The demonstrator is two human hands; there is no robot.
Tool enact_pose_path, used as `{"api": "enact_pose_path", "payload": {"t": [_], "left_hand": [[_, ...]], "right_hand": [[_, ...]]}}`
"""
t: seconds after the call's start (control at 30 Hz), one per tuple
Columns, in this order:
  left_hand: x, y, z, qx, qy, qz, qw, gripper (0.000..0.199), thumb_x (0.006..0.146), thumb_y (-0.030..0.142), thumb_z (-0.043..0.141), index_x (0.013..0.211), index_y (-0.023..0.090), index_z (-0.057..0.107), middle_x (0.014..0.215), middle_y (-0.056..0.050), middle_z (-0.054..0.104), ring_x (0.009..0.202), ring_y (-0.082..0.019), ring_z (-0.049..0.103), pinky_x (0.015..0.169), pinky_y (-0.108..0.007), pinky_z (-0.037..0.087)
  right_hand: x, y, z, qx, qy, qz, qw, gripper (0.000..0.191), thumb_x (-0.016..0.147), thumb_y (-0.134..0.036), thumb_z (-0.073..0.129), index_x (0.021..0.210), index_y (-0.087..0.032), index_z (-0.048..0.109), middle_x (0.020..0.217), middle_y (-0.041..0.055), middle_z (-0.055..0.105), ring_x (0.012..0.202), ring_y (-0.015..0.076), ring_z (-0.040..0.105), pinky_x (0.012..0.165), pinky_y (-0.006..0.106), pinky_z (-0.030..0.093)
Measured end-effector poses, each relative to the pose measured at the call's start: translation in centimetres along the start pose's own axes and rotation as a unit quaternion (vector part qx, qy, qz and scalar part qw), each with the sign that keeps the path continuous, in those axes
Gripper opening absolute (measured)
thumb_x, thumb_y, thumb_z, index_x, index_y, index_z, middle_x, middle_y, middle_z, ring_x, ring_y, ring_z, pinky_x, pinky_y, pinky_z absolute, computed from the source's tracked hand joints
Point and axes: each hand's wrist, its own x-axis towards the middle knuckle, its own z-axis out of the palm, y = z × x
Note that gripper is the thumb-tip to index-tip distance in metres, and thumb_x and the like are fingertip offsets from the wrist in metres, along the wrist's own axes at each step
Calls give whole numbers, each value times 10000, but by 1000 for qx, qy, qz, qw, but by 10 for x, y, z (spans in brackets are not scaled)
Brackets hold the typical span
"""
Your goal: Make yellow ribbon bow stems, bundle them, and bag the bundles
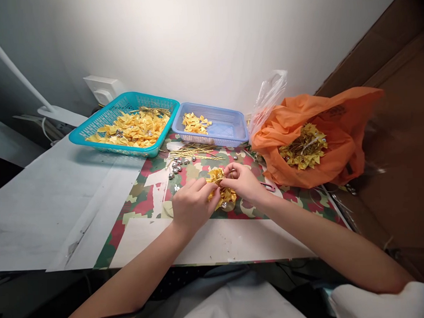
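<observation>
A bunch of yellow ribbon flowers (228,195) with silver bells lies between my hands at the middle of the camouflage-patterned cloth. My left hand (193,202) is closed, with thumb and fingers pinched on the bunch's left side. From the right, my right hand (242,180) has its thumb and index finger pressed together at the top of the bunch. Several silver bells (175,170) are scattered behind my left hand. Gold wire stems (192,152) lie in a loose pile behind them.
A teal basket (128,150) of yellow flowers stands at the back left, beside a blue basket (232,139) with fewer flowers. An orange bag (320,176) holding gold flower bunches is at the right. A pink-handled tool (268,187) lies beyond my right wrist.
</observation>
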Motion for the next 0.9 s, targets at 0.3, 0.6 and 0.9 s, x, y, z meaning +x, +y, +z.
{"api": "enact_pose_path", "payload": {"t": [0.3, 0.6, 0.9], "left_hand": [[-2, 3, 2, -13, -9, -64, 998, 196, 807, 222, 661, 616, 194, 622, 543, 22, 591, 564, -134, 566, 462, -258, 295], [-2, 3, 4, -84, 2, -78, 993, 189, 854, 241, 644, 673, 188, 646, 580, 14, 626, 575, -138, 576, 508, -258, 359], [-1, 7, -2, -182, -87, -149, 968, 224, 917, 265, 559, 755, 179, 688, 673, -23, 668, 637, -162, 581, 577, -273, 410]], "right_hand": [[-6, -9, -4, 29, -66, 62, 995, 230, 596, -208, 615, 778, -211, 473, 596, -88, 526, 538, 83, 484, 511, 201, 354], [-11, -14, -11, 63, -72, 89, 991, 274, 590, -182, 684, 768, -203, 477, 606, -94, 547, 550, 70, 516, 540, 197, 376], [-13, -4, -9, 73, -50, 34, 995, 300, 601, -217, 715, 770, -205, 467, 696, -75, 549, 640, 87, 523, 598, 218, 414]]}}
